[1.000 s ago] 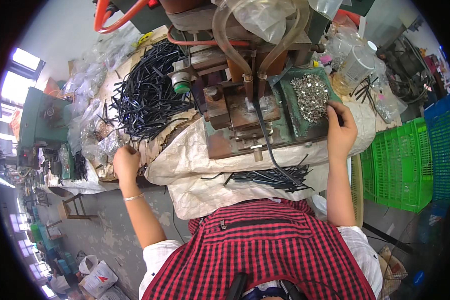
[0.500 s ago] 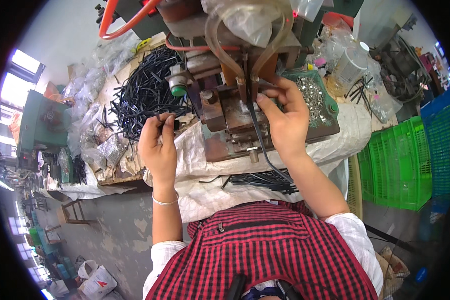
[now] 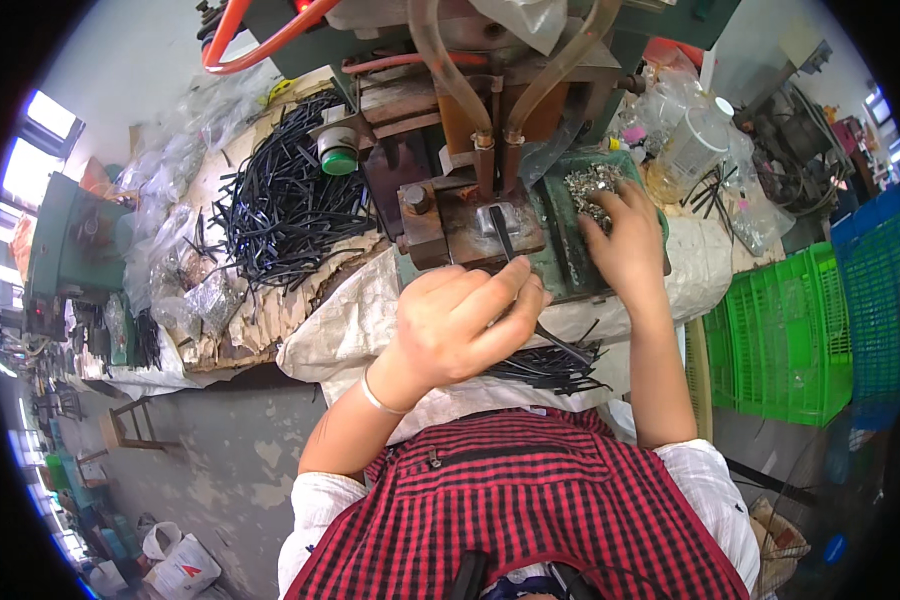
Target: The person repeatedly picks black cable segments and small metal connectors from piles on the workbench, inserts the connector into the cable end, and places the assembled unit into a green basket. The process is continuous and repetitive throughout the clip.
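Strip (image 3: 501,233), narrow, black: left hand (image 3: 465,318) pinches it | right hand (image 3: 627,242): fingers parted at small silvery metal bits (image 3: 582,184) | best kept straight, steady

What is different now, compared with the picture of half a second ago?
The left hand has moved right, away from the heap of black strips, and now pinches the black strip at the machine. The right hand has moved right from the machine's middle to the small metal pieces. The heap and green crate stayed.
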Demonstrator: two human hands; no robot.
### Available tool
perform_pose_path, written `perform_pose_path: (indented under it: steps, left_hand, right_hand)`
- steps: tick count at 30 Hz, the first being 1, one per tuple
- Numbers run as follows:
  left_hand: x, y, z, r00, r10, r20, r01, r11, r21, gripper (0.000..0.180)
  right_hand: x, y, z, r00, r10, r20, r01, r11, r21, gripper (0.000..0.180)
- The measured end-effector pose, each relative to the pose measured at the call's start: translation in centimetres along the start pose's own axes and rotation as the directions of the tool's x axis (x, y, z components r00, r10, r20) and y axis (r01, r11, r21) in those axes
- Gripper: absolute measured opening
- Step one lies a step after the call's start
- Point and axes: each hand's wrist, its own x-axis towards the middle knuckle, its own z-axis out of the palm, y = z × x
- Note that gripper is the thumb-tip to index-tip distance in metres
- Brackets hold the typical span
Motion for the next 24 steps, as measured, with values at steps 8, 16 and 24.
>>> perform_pose_path:
  steps: [8, 16, 24]
  left_hand:
    - [-0.6, -0.4, 0.7, 0.999, 0.017, -0.037, -0.018, 1.000, -0.022, 0.021]
    - [-4.9, 2.6, -6.1, 0.968, -0.237, 0.078, 0.233, 0.971, 0.064, 0.026]
    - [-10.7, -8.1, -10.8, 0.805, -0.590, -0.057, 0.527, 0.669, 0.524, 0.006]
  right_hand:
    - [-0.8, 3.3, 2.7, 0.982, -0.149, -0.120, 0.148, 0.989, -0.015, 0.020]
    - [1.5, 3.1, 3.3, 0.973, -0.166, -0.163, 0.169, 0.986, 0.004, 0.013]
    - [1.0, 1.5, 3.2, 0.984, 0.137, -0.112, -0.080, 0.909, 0.409, 0.014]
